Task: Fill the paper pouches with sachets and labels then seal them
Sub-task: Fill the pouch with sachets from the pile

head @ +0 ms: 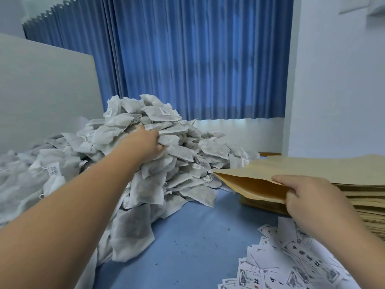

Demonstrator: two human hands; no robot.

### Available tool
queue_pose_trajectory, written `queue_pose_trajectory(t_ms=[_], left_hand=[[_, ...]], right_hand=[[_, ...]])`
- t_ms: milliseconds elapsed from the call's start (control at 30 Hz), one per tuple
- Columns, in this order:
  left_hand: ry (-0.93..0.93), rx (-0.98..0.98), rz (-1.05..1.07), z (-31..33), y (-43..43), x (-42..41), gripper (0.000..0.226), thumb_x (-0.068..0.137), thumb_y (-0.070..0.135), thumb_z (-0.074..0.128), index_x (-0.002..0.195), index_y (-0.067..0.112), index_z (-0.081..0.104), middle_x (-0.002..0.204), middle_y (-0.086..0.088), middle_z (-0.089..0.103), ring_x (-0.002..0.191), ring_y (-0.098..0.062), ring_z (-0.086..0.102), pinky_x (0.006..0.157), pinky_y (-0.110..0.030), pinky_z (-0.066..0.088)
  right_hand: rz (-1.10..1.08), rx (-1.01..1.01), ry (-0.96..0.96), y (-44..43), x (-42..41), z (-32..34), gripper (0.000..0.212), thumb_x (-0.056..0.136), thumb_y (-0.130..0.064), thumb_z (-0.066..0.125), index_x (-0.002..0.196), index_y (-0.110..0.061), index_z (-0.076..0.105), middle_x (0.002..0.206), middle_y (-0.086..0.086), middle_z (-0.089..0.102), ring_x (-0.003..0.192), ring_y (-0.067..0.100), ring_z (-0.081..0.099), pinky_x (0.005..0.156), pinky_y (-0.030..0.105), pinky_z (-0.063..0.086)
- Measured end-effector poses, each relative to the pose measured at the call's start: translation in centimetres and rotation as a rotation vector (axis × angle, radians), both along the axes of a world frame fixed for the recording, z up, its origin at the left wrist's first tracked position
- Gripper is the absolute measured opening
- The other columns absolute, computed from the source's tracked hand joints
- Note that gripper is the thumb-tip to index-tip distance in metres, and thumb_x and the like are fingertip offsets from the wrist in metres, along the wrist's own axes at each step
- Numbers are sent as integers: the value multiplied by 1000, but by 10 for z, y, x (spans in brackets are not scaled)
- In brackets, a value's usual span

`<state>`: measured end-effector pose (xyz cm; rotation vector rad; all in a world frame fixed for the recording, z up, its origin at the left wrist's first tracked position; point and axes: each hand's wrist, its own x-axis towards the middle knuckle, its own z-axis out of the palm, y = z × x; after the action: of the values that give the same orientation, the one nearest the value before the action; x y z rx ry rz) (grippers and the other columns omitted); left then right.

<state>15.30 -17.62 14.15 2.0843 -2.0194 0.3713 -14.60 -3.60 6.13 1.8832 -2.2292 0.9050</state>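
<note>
While the left hand reaches far into the heap of sachets, its fingers curl into the grey-white bags and seem to grip one or more, though the fingertips are buried and the count cannot be told. Well apart from it, the right hand pinches the upper lip of a brown paper pouch, holding its mouth open toward the heap on top of the stack of pouches at the right. The strings and tags may well tangle, so a pull could drag extra sachets out, or send the steep heap sliding onto the blue table. The pinched lip could also crease or tear if a handful is pushed in at an angle. The labels lie fanned near right, unused so far. They carry ink drawings, large black Chinese characters and a small red mark, too blurred to read safely. The small white tags on the sachets show barcode-like print, too fine to make out.
</note>
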Motion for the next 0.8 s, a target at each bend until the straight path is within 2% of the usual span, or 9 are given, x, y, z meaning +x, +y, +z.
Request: queue_pose_trajectory(t_ms=[100,233,333,400,533,633,700,800], left_hand=[[21,-22,19,-1,-3,-3,43,94,36,42,130,13,42,132,-24,40,114,-40,49,94,-45,42],[-1,66,58,0,-2,-1,63,93,40,49,148,21,25,141,-22,39,130,-36,37,99,-40,35],[43,18,14,-5,-8,5,65,91,34,53,149,22,27,140,-18,44,129,-35,38,102,-39,35],[122,-46,-20,-11,-11,12,60,88,31,55,144,23,35,133,-19,50,123,-36,44,99,-40,39],[265,-193,-102,-18,-14,25,52,80,35,67,126,16,51,116,-17,57,106,-34,53,84,-38,41],[291,-322,-187,-19,-11,29,31,81,18,64,111,13,57,105,-13,63,92,-30,53,73,-34,39],[307,-389,-288,-20,-5,27,29,79,9,61,108,14,58,102,-11,64,91,-28,54,71,-33,39],[308,-448,-532,-22,18,15,38,74,3,68,104,23,57,97,6,58,90,-14,49,69,-16,32]], right_hand=[[-3,1,11,1,1,0,52,87,-9,43,122,-43,62,122,-4,66,85,20,59,70,27,48],[-6,5,18,0,0,1,52,88,-9,44,122,-44,62,123,-5,65,94,22,61,73,27,49],[3,-5,-3,-1,-3,1,51,87,-9,44,120,-43,63,122,-3,66,82,21,60,70,27,49],[12,-14,-21,-2,-4,0,51,87,-8,45,119,-42,64,121,-2,66,78,20,59,68,27,49],[22,-26,-35,-3,-7,-2,51,86,-8,45,118,-42,65,124,-3,65,81,21,60,70,27,48],[21,-28,-33,-4,-8,-2,51,86,-7,45,118,-41,65,125,-3,65,90,23,61,75,28,50],[20,-35,-45,-3,-9,0,50,86,-7,45,117,-40,66,124,-2,65,95,23,61,77,28,49],[15,-52,-55,-1,-14,3,50,85,-6,45,116,-38,67,123,-2,66,105,24,58,83,28,46]])
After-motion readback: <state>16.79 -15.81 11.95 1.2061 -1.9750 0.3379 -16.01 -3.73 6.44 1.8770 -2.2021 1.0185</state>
